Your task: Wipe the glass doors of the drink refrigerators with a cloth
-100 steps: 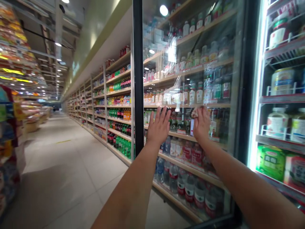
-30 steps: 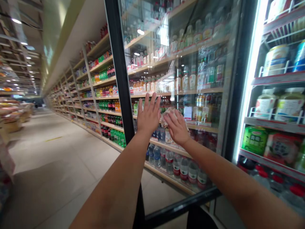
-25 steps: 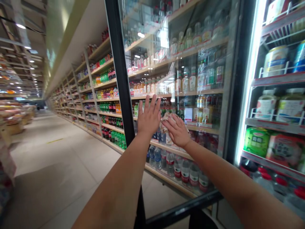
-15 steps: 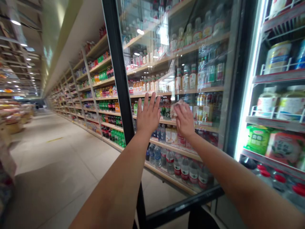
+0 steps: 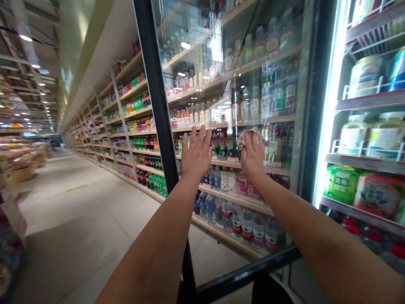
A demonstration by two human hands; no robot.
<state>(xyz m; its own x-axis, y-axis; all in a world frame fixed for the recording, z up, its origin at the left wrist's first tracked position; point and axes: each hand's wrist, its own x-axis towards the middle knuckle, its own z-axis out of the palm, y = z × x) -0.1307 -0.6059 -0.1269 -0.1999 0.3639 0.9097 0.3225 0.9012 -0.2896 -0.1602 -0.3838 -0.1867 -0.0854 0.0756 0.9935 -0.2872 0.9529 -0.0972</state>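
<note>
A glass door (image 5: 228, 253) in a black frame stands swung out in front of me. Against the left part of its pane, my left hand (image 5: 196, 154) lies flat with the fingers spread, holding nothing. My right hand (image 5: 253, 158) presses a crumpled pale cloth (image 5: 248, 136) to the glass further right, its fingers over the cloth. Part of the cloth is hidden under the fingers. Bottles on shelves show through the pane behind both hands.
At the right, a lit cooler (image 5: 363, 162) holds jars, pouches and red-capped bottles. Long drink shelves (image 5: 139, 150) run away along the left, beside a tiled floor (image 5: 85, 219). The door's black lower bar (image 5: 247, 272) crosses low in front of me.
My right hand has moved right across the glass with the cloth, and its fingers now point more upward. My left hand has stayed in about the same place on the pane.
</note>
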